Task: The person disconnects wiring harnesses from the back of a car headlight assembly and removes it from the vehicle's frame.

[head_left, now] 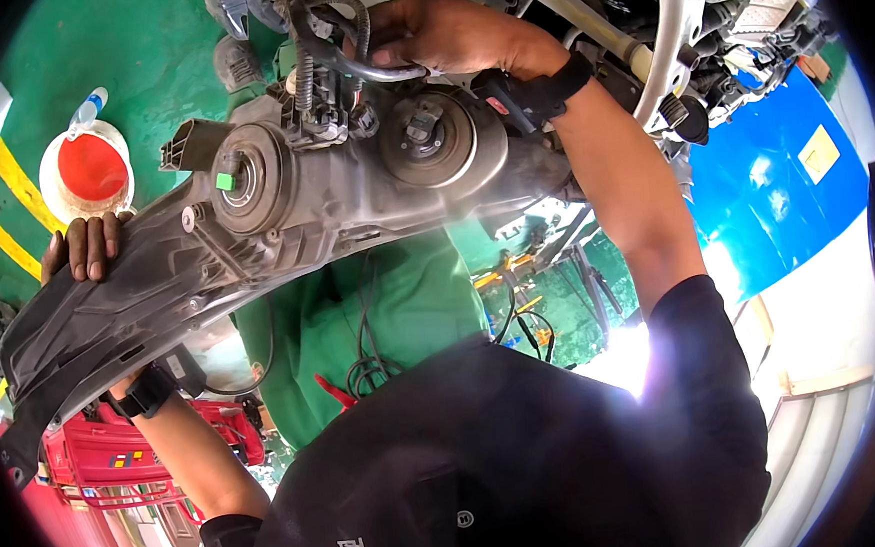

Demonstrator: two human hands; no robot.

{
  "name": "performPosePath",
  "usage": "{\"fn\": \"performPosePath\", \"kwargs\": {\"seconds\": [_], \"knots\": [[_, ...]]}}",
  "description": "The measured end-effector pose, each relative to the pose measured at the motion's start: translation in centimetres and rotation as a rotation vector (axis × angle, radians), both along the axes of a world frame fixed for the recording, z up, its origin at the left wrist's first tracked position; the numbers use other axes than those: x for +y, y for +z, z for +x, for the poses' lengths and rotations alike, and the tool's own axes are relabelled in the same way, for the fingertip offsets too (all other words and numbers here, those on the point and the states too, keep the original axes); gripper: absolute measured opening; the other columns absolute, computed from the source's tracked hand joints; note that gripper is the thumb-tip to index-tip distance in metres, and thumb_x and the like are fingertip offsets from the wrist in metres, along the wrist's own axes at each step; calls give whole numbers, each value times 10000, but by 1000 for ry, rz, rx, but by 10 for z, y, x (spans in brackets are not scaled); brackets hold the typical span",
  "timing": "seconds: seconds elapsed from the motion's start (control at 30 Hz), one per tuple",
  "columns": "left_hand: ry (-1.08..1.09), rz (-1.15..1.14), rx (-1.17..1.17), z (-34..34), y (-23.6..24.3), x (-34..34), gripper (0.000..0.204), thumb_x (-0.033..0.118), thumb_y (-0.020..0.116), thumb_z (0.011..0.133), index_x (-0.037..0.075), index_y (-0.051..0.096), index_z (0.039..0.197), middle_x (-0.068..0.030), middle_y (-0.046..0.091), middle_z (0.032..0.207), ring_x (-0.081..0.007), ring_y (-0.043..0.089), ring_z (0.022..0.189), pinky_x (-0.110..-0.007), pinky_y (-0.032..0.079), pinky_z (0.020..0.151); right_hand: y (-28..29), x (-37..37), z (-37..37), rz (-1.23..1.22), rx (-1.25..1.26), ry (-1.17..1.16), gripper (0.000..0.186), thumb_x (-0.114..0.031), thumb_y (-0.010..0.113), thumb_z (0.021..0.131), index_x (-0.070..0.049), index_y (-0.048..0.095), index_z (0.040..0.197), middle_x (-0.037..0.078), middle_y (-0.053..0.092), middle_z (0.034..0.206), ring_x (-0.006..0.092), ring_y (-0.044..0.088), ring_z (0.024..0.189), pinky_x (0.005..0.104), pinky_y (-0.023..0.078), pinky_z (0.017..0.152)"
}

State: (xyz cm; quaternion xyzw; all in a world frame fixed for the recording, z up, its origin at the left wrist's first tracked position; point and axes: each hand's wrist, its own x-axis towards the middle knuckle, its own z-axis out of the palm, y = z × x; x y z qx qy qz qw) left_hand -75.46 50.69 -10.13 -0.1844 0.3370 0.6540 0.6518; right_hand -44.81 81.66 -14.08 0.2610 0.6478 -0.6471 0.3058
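Our left hand (87,247) clamps the headlight assembly (328,202), its long axis eight-to-two o'clock. It lies seven o'clock from our right hand (455,34), nearer the wiring harness (303,79); whether that hand grips, we cannot tell.

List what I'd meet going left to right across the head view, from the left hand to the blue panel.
Left hand → round cover with the green tab → right hand → blue panel. The dark housing is left out, since it spans several of these.

Car workshop, headlight housing (323,195), green floor (158,50)
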Motion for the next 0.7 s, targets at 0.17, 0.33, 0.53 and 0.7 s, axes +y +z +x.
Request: {"fn": "performPosePath", "kwargs": {"seconds": [0.17, 0.33, 0.53, 0.7], "knots": [[-31, 18, 0, 2, 1, 2, 363, 241, 420, 989, 173, 389, 634, -2, 444, 590, -151, 394, 732, -318, 352, 995, 15, -4, -3, 117, -52, 45, 328, -205, 683, 911, -32, 656, 1189, 97, 723, 997, 178, 660, 904, 297, 508, 816], [-31, 30, 0, -8, -7, -7, 359, 237, 424, 991, 178, 388, 639, 6, 445, 596, -144, 390, 722, -302, 347, 975, 24, 5, -18, 198, -141, 263, 370, -234, 681, 896, -56, 640, 1218, 125, 707, 1047, 237, 661, 941, 332, 516, 831], [-31, 12, 5, -5, -4, -3, 372, 233, 412, 1001, 179, 371, 635, 9, 439, 601, -136, 380, 711, -293, 348, 909, 15, -6, -8, 315, -14, 254, 431, -350, 670, 913, -81, 652, 1250, 143, 722, 1005, 287, 692, 845, 394, 533, 775], [-21, 37, -23, -9, -12, 0, 373, 227, 416, 997, 177, 388, 629, 22, 438, 587, -120, 385, 694, -276, 355, 859, 3, -11, 1, 294, -98, 184, 443, -416, 663, 911, -121, 658, 1241, 164, 719, 955, 326, 686, 831, 421, 528, 767]]}}
